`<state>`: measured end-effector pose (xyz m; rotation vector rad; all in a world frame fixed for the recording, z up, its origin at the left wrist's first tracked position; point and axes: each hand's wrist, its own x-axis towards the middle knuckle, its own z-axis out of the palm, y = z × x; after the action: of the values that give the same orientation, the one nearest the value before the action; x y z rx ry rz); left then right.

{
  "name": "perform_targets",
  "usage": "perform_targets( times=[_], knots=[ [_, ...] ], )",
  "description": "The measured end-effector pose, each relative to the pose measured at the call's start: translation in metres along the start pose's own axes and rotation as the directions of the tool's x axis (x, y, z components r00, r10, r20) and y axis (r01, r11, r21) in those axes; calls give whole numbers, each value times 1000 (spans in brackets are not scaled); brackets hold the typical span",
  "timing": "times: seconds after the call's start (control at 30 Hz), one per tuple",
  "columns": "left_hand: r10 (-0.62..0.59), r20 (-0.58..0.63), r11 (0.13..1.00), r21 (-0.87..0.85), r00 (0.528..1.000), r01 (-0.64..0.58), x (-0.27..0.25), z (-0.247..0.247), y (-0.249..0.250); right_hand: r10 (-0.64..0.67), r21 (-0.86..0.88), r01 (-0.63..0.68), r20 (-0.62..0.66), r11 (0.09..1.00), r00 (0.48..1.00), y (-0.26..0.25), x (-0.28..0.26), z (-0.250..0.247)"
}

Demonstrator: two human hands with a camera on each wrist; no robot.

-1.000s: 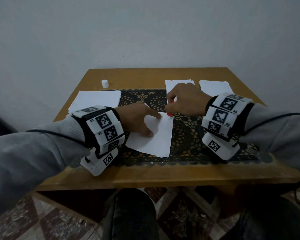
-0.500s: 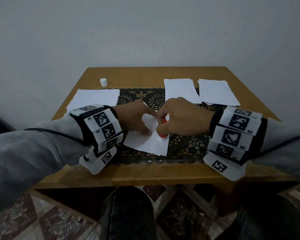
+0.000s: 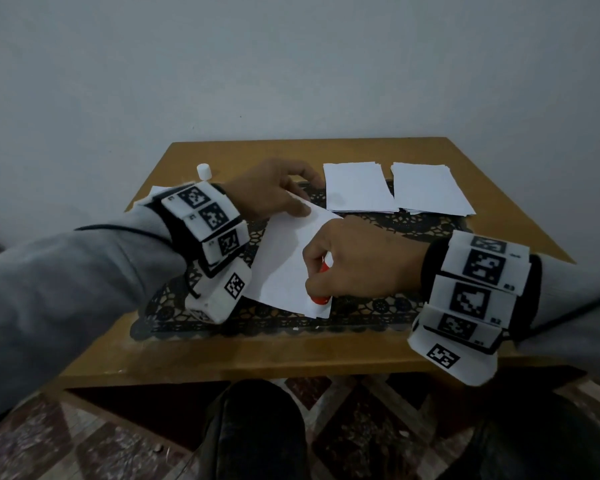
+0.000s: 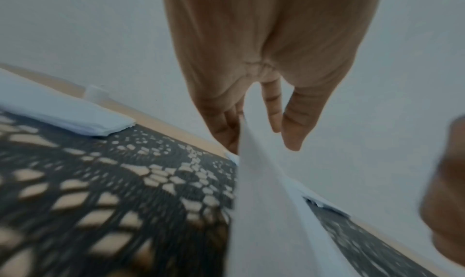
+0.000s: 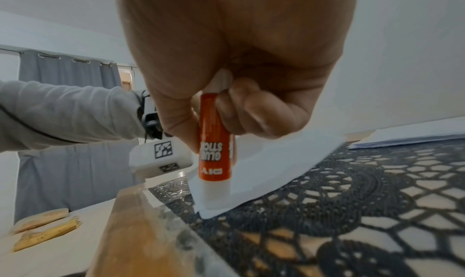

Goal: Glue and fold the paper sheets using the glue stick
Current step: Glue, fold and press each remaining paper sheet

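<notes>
Near the tabletop's (image 3: 291, 355) front edge, right hand (image 3: 357, 265) grips glue stick (image 5: 215, 154), tip down on sheet's (image 3: 284, 261) near corner; label legible only by right wrist view. Left hand (image 3: 271, 192) pinches sheet's far edge.

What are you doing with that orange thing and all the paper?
A person is gluing paper. The right hand grips an orange glue stick and presses its tip on the near corner of a white paper sheet lying on a black lace mat. The left hand holds the sheet's far edge. More paper stacks wait at the back of the table, next to a small white cap.
</notes>
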<state>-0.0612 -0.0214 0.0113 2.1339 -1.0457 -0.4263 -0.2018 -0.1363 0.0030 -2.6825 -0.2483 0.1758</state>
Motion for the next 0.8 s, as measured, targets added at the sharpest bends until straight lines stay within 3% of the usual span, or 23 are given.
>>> perform_targets(
  times=[0.1,0.2,0.27,0.4,0.57,0.67,0.8],
  knots=[
    [49,175,993,100,983,-68,7,-10,10,-6,-13,7,47,1000,999,2,0,-6],
    [-82,420,987,163,904,14,4,-21,17,14,-52,-10,62,999,998,10,-1,-16],
    [-145,460,978,202,876,56,-1,-26,16,40,-70,-39,24,997,999,18,-2,-26],
    [-188,413,977,174,891,126,-13,-27,2,106,-63,-112,-89,992,990,35,1,-46],
    [-236,175,967,140,956,213,-23,-20,-22,161,-38,-177,-260,983,952,41,8,-58],
    [-278,74,954,134,958,267,-28,-13,-33,172,-12,-184,-303,983,937,43,12,-55],
    [-251,50,952,195,967,237,-29,-6,-38,193,9,-201,-319,980,928,43,23,-43]
  ],
)
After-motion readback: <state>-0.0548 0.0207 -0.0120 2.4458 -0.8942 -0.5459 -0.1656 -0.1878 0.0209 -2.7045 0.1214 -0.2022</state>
